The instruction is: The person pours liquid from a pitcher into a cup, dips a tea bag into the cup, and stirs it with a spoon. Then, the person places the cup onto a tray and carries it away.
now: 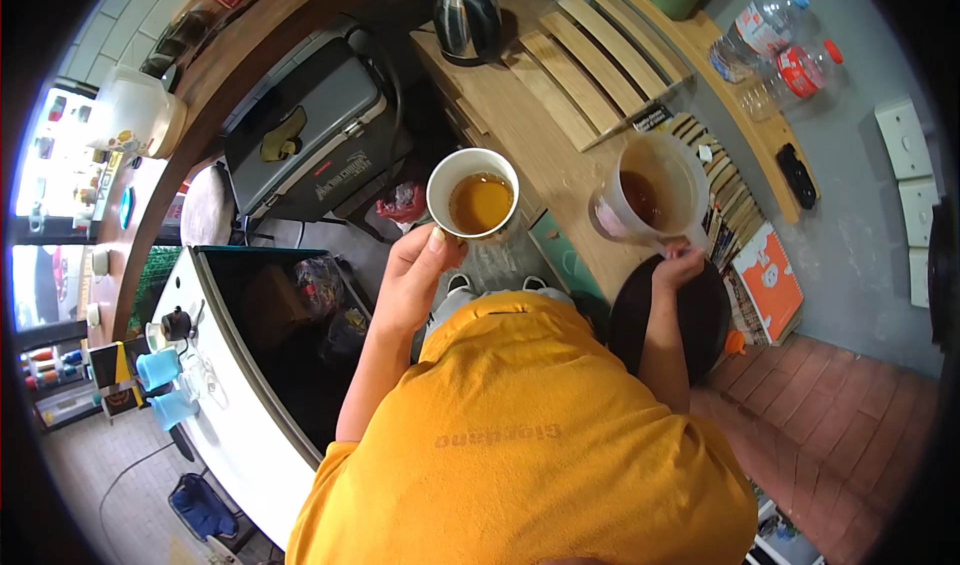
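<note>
A white paper cup point(437, 187) is held up in front of me by my left hand point(418, 270), its thumb against the near side. Amber-brown liquid covers the lower part of the cup's inside. On the right, my right hand point(682, 263) is closed around the handle of a translucent plastic jug point(672, 180). Brown liquid shows in the jug, which looks slightly tilted toward me. The cup and jug are apart, with the wooden counter point(490, 105) below and between them.
An electric kettle point(468, 20) and a slatted wooden rack point(590, 55) stand on the counter. A row of books point(715, 160) lines the wall. Plastic bottles point(765, 30) sit on the right shelf. A round black stool top point(640, 315) is beside my right forearm; a grey cooler point(310, 130) is at left.
</note>
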